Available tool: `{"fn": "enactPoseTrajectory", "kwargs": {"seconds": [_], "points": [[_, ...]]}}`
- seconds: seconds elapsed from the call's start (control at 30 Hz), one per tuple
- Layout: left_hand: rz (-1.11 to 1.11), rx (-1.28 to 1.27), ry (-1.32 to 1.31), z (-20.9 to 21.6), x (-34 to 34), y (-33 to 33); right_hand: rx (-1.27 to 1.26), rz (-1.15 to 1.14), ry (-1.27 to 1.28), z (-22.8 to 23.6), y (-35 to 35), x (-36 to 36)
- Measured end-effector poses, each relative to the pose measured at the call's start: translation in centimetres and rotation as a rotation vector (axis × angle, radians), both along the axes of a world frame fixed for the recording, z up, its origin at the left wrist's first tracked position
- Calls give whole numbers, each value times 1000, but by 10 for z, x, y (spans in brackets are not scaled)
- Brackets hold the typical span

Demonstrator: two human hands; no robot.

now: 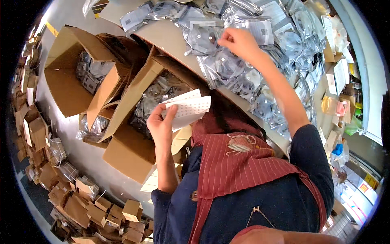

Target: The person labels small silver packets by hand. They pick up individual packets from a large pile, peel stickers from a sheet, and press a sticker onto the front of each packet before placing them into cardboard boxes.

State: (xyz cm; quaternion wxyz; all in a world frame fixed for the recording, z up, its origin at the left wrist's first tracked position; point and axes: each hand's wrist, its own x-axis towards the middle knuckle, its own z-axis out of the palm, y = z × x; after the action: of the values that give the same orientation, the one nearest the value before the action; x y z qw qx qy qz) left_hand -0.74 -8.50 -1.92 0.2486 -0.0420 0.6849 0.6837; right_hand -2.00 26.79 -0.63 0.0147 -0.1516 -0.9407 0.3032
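Left grip (161,124) holding dotted sheets (191,106) — jutting rightward, right grip (239,42) narrow, contents unclear — beside a silvery bag (200,38)

silvery plastic bags (290,42) lie heaped on a pale table (160,38)

The left hand (161,122) grips dotted white sheets (192,107); the right hand (240,42) is near plastic bags (200,40).

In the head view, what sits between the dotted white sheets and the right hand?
Clear bags with grey parts, along the table's edge, show between the sheets and right hand there.
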Motion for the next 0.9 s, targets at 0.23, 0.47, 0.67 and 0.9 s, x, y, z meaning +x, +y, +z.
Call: {"fn": "enactPoseTrajectory", "kwargs": {"seconds": [0.23,0.47,0.67,0.9], "points": [[-56,-33,-19,4,-10,5,297,69,-9,-18,-30,65],[-76,-16,65,11,-14,12,364,-80,-136,7,-20,91],[-93,-49,38,1,-9,6,-247,-245,-21,-18,9,172],[-152,16,23,5,-9,24,-21,-191,46,-35,-13,176]]}}
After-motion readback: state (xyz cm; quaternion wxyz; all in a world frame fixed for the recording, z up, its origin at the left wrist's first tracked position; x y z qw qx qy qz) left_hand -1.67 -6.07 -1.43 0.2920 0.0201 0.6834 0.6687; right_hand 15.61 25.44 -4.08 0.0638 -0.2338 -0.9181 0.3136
